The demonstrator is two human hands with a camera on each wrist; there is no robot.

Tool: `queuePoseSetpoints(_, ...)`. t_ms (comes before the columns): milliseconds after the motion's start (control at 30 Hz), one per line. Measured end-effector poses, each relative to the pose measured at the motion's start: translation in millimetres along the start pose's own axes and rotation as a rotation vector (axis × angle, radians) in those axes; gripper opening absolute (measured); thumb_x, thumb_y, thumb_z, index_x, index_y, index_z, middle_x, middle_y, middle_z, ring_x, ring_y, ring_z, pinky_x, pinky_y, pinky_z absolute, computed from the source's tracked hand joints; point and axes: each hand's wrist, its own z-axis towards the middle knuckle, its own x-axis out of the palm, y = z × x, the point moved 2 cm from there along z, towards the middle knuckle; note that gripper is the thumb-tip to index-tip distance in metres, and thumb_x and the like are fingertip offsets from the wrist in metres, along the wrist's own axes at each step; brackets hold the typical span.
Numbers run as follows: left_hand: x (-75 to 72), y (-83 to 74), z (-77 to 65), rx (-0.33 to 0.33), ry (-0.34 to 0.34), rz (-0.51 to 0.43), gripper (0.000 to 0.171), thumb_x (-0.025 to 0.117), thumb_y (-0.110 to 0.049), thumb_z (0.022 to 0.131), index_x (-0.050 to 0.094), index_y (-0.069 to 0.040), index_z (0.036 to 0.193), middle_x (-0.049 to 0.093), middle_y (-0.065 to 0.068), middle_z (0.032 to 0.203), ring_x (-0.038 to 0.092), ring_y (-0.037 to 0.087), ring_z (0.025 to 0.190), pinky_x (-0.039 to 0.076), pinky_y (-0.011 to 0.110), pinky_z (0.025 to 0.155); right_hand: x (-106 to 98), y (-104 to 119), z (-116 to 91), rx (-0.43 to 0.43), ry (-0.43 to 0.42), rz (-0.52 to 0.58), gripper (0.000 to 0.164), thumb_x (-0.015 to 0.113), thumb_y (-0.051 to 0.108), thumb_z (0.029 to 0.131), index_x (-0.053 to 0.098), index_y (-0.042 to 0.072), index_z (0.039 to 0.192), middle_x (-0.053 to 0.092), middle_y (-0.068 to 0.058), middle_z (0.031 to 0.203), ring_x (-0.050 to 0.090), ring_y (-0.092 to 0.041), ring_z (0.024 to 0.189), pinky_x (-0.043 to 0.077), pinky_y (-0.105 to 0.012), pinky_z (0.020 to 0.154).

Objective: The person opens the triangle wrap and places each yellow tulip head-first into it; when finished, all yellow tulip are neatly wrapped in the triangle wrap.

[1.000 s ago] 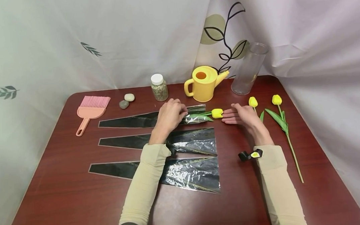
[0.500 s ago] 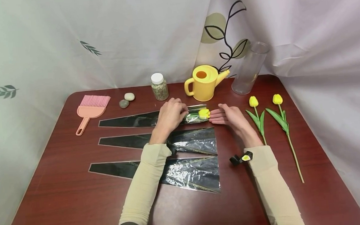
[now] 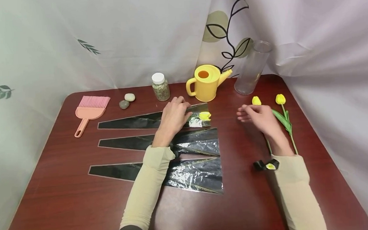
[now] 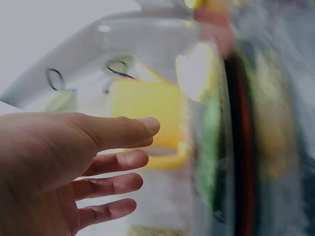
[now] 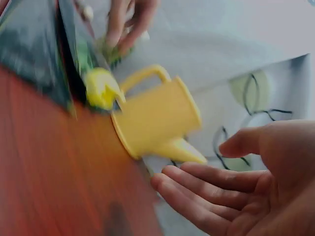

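A yellow tulip [image 3: 205, 116] lies in the farthest clear-and-black flower sleeve [image 3: 132, 122], its bloom near the sleeve's wide right mouth. My left hand [image 3: 174, 115] hovers over the middle of that sleeve; the left wrist view has its fingers [image 4: 115, 184] relaxed, with nothing between them. To the right of the bloom, apart from it, is my right hand [image 3: 259, 118], palm turned inward and fingers extended, holding nothing. It partly covers one loose tulip [image 3: 256, 101]. Another tulip [image 3: 280, 99] lies farther right, its lower stem hidden by the right arm.
Two more flower sleeves, the middle one [image 3: 200, 141] and the nearest one [image 3: 199, 177], lie flat. Along the back stand a jar [image 3: 161, 90], a yellow watering can [image 3: 205, 85] and a glass vase [image 3: 251, 71]. Two stones [image 3: 124, 104] and a pink brush [image 3: 89, 113] are at left.
The tulip slid left into the sleeve as my right hand pushed its bloom. Then the right hand drew back rightward, and my left hand's fingers loosened from the sleeve, whose mouth spread wider.
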Motion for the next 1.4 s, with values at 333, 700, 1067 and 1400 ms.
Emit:
queuePoseSetpoints(333, -0.1, -42.1, -24.1, 0.230, 0.151, -0.029, 0.013, 0.074, -0.031, 0.089, 0.078, -0.021, 0.095, 0.065, -0.004, 0.093, 0.061, 0.019, 0.087, 0.050, 0.036, 0.075, -42, -27, -57, 0.028, -0.201, -0.750, 0.025, 0.069, 0.026, 0.091, 0.074, 0.001, 0.093, 0.070, -0.012, 0.079, 0.060, -0.038, 0.077, 0.040, -0.056, 0.074)
queuePoseSetpoints(700, 30.3, -57.4, -45.2, 0.263, 0.264, -0.024, 0.015, 0.081, -0.034, 0.081, 0.077, -0.021, 0.086, 0.061, -0.004, 0.088, 0.060, 0.018, 0.084, 0.051, 0.035, 0.073, -45, -43, -64, 0.121, -0.142, -0.745, 0.019, 0.072, 0.022, 0.086, 0.075, 0.003, 0.084, 0.068, -0.005, 0.070, 0.060, -0.037, 0.077, 0.039, -0.060, 0.081)
queuePoseSetpoints(1067, 26.2, -56.6, -42.7, 0.268, 0.178, -0.022, 0.008, 0.074, -0.025, 0.089, 0.075, -0.024, 0.081, 0.062, -0.008, 0.082, 0.061, 0.017, 0.084, 0.050, 0.038, 0.076, -53, -47, -63, 0.189, -0.111, -0.688, 0.022, 0.070, 0.025, 0.087, 0.076, 0.003, 0.089, 0.067, 0.002, 0.060, 0.062, -0.016, 0.062, 0.041, -0.042, 0.068)
queuePoseSetpoints(1400, 20.0, -53.2, -41.6, 0.258, 0.138, -0.033, 0.007, 0.074, -0.028, 0.088, 0.076, -0.024, 0.083, 0.063, -0.008, 0.085, 0.062, 0.016, 0.086, 0.050, 0.036, 0.075, -56, -46, -62, 0.208, -0.027, -0.458, 0.035, 0.072, 0.030, 0.088, 0.074, -0.002, 0.103, 0.071, -0.002, 0.076, 0.066, -0.013, 0.063, 0.050, -0.028, 0.061)
